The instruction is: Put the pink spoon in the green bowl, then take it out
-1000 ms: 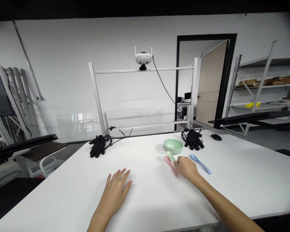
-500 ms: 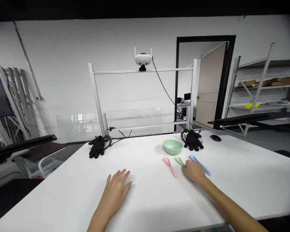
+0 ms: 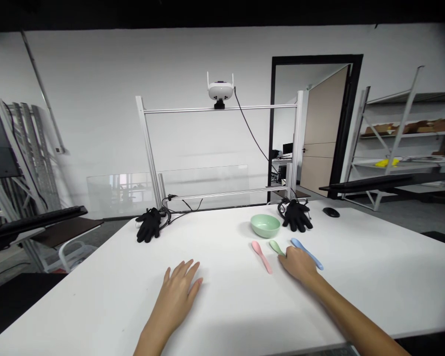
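Observation:
My left hand (image 3: 176,296) rests on the left part of the white table, fingers spread and holding nothing. Over the handle of a green spoon (image 3: 275,245) my right hand (image 3: 298,263) is closed, covering most of that handle; the spoon's bowl end shows past the fingers and lies on the table. To its left is a pink spoon (image 3: 261,256), and a blue spoon (image 3: 309,254) lies on the right, partly behind my right hand. A green bowl (image 3: 265,232) stands upright just beyond the spoons.
Black gloves with cables, one on the left (image 3: 149,225) and one on the right (image 3: 297,216), lie near the table's (image 3: 226,316) far edge. A black mouse (image 3: 331,212) sits at the far right. An aluminium frame (image 3: 222,109) holding a white device (image 3: 220,91) rises behind.

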Motion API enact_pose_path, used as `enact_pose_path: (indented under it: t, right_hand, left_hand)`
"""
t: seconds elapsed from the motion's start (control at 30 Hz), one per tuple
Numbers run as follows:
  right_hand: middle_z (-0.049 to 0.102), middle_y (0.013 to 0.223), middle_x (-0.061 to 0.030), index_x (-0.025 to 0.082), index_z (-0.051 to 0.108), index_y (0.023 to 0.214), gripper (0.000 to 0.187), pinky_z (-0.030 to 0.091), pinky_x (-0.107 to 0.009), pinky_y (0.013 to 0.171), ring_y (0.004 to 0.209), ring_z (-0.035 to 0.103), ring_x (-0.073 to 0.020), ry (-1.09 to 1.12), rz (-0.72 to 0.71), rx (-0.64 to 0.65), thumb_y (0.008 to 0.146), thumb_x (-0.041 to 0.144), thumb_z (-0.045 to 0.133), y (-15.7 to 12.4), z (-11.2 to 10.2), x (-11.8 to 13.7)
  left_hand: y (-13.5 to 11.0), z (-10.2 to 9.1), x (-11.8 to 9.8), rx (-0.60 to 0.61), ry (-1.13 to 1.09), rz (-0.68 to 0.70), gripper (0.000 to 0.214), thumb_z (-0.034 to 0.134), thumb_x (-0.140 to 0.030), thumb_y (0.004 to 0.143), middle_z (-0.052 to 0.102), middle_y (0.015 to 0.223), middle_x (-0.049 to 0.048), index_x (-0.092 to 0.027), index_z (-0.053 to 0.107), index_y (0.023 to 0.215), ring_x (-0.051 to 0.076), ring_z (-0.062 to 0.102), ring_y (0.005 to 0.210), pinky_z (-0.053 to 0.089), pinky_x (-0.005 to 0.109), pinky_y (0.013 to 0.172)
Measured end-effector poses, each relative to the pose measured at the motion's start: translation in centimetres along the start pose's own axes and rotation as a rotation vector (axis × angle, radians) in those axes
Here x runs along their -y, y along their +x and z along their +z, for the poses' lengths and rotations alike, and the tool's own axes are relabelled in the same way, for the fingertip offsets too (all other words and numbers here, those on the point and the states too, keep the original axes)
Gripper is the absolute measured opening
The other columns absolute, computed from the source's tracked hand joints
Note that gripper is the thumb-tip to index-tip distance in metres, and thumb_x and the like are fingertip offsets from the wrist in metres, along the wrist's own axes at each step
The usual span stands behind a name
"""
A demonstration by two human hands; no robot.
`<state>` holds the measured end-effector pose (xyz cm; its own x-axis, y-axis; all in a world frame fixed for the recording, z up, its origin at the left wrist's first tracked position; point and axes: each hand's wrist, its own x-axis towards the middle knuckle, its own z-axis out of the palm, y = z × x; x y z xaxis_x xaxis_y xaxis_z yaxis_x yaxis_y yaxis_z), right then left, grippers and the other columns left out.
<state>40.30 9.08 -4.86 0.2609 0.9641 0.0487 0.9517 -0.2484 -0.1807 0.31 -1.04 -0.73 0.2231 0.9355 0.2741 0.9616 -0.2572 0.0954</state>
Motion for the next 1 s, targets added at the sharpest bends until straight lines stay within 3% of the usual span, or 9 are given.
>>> enact_pose_path:
  t: [0.1,0.23,0.4,0.53,0.73,1.0]
  right_hand:
    - [0.067,0.103,-0.0164,0.011,0.070,0.099,0.041,0.046,-0.036,0.077,0.097,0.066,-0.0311,-0.001,0.003,-0.013,0.102,0.043,0.044,-0.5,-0.6,0.2]
    - [0.065,0.114,-0.0169,0.012,0.068,0.112,0.048,0.046,-0.034,0.077,0.099,0.064,-0.0290,0.004,-0.035,-0.133,0.105,0.050,0.039,-1.7,-1.9,0.5]
    - [0.052,0.143,-0.0156,0.017,0.063,0.132,0.048,0.045,-0.035,0.095,0.129,0.051,-0.0307,0.001,-0.209,-0.257,0.104,0.051,0.044,-3.6,-3.7,1.3]
    - [0.042,0.154,-0.0155,0.016,0.057,0.142,0.055,0.042,-0.043,0.108,0.145,0.035,-0.0333,0.049,-0.293,-0.257,0.104,0.052,0.044,-4.9,-4.4,2.0]
    - [0.047,0.151,-0.0146,0.018,0.063,0.136,0.058,0.043,-0.049,0.110,0.145,0.038,-0.0351,0.137,-0.433,-0.285,0.104,0.058,0.037,-5.9,-3.5,2.6]
    - [0.044,0.154,-0.0141,0.016,0.055,0.148,0.063,0.041,-0.051,0.114,0.149,0.033,-0.0338,0.114,-0.424,-0.237,0.104,0.059,0.039,-6.4,-2.4,3.1]
  left_hand:
    - [0.0,0.0,0.0,0.008,0.004,0.001,0.051,0.036,-0.045,0.105,0.052,0.157,0.0076,-0.027,0.052,0.150,0.031,0.043,0.149,0.029,0.059,0.122]
    - [0.0,0.2,0.1,0.003,-0.005,0.001,0.051,0.036,-0.045,0.106,0.053,0.157,0.0080,-0.026,0.052,0.150,0.032,0.043,0.148,0.030,0.060,0.122]
    - [0.0,0.4,0.2,-0.003,-0.007,0.004,0.051,0.035,-0.045,0.106,0.052,0.157,0.0078,-0.027,0.052,0.150,0.032,0.043,0.148,0.030,0.061,0.121]
    - [0.2,0.2,0.0,-0.010,-0.009,0.004,0.051,0.036,-0.046,0.106,0.052,0.157,0.0076,-0.027,0.052,0.150,0.032,0.042,0.149,0.030,0.061,0.121]
    - [0.4,0.1,-0.1,-0.010,0.001,0.006,0.051,0.035,-0.045,0.106,0.052,0.158,0.0078,-0.026,0.051,0.151,0.032,0.042,0.149,0.030,0.061,0.121]
    - [0.5,0.3,0.1,-0.006,0.010,-0.001,0.051,0.036,-0.044,0.106,0.052,0.158,0.0083,-0.026,0.052,0.150,0.032,0.043,0.149,0.030,0.061,0.121]
